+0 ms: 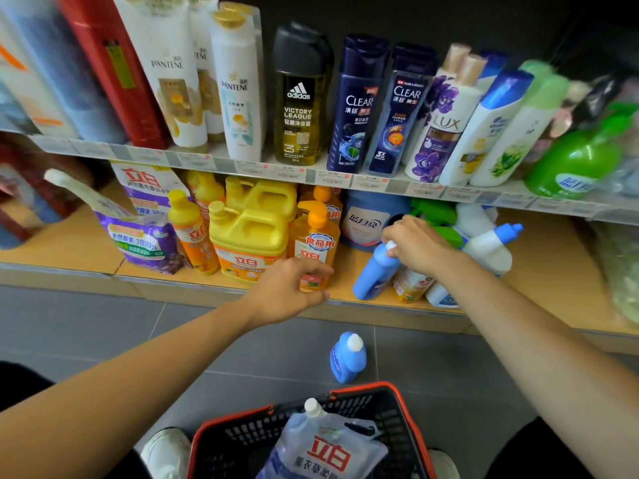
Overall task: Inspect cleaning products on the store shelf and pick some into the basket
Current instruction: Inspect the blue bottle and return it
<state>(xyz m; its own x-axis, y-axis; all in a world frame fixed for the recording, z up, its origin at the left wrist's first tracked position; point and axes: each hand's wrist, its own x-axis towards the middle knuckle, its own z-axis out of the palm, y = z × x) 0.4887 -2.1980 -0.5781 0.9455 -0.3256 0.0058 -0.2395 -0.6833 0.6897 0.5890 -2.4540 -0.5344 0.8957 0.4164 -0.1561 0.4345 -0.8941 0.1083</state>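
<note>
One pouch (328, 447) lies already in my basket (408, 409). My right hand (420, 245) closes around the top of a tilted blue bottle (375, 271) on the shelf (553, 271); my left hand (288, 292) is half open and holds nothing. More picking is left, I think.

My right hand (420, 245) covers the neck of the blue bottle (375, 271) it grips, so I cannot see its cap in full. My left hand (292, 288) blocks the lower label of the orange pump bottle (314, 243); I cannot tell whether the fingers touch it. The price tags (332, 176) along the shelf edge are too small to read. Packages at the far left (52, 74) and far right (619, 271) are smeared by blur. The basket (408, 420) and the refill pouch (325, 447) inside it run off the bottom edge.
</note>
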